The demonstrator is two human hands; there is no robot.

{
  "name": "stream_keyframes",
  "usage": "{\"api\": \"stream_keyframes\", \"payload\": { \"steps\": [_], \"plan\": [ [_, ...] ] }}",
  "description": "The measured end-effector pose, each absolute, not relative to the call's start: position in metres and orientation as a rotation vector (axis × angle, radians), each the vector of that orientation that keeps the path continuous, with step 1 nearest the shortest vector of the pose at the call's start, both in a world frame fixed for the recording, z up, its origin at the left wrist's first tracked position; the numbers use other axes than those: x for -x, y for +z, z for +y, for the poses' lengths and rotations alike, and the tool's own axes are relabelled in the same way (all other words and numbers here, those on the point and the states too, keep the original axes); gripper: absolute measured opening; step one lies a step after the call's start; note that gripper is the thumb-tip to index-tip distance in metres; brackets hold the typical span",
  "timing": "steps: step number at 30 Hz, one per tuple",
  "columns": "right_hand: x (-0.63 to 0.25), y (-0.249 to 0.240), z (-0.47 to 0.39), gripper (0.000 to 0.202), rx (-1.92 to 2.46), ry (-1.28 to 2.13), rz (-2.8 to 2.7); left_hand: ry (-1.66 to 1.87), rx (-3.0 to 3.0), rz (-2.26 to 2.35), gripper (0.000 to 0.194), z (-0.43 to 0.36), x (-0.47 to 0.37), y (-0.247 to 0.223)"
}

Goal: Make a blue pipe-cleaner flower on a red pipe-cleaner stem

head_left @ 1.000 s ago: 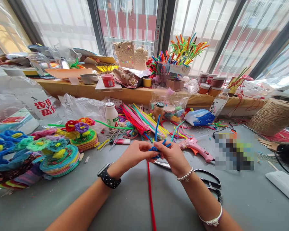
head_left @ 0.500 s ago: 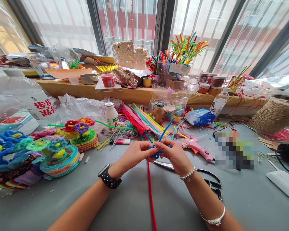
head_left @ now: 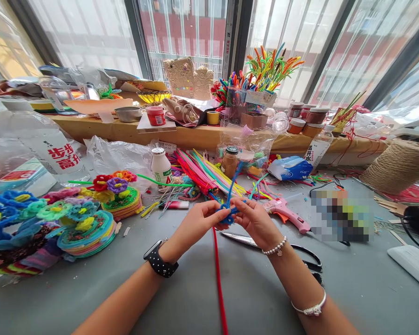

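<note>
A small looped piece of blue pipe cleaner is between my two hands, one long end standing upright. My left hand pinches its left side between thumb and fingers. On the right side, my right hand grips the same piece, fingers closed around it. A red pipe cleaner runs from beneath the hands toward the near table edge. Scissors lie partly under my right hand and wrist, their black handles to the right. Beyond them rests a pink glue gun.
Pipe-cleaner flowers on round coiled bases stand at the left. Behind the hands are a white bottle, a brown jar and a pile of pipe cleaners. A twine spool is at the right.
The blue piece has turned, so its long end stands more upright. My right hand's fingers have shifted and its wrist has moved slightly right.
</note>
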State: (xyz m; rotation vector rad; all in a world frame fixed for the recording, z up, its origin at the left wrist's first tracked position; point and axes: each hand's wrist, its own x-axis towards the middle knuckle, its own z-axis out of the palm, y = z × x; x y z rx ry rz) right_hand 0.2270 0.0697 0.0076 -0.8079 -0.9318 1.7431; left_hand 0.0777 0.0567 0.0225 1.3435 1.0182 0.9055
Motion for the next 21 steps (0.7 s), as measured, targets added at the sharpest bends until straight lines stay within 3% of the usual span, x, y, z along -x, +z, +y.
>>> {"api": "stream_keyframes", "payload": {
  "steps": [3, 14, 21],
  "plan": [
    [-0.2288, 0.01, 0.0697, 0.025, 0.727, 1.764, -0.878, 0.977, -1.249, 1.04, 0.025, 0.0583, -0.0756, 0.0242],
    [-0.2256, 0.011, 0.0667, 0.015, 0.898, 1.41, -1.244, 0.944, -1.209, 1.022, 0.021, 0.0566, -0.0777, 0.0245],
    [-0.2235, 0.0068, 0.0671, 0.014, 0.832, 1.483, -1.219, 1.079, -1.012, 0.989, 0.017, 0.0568, -0.0776, 0.0209]
  ]
}}
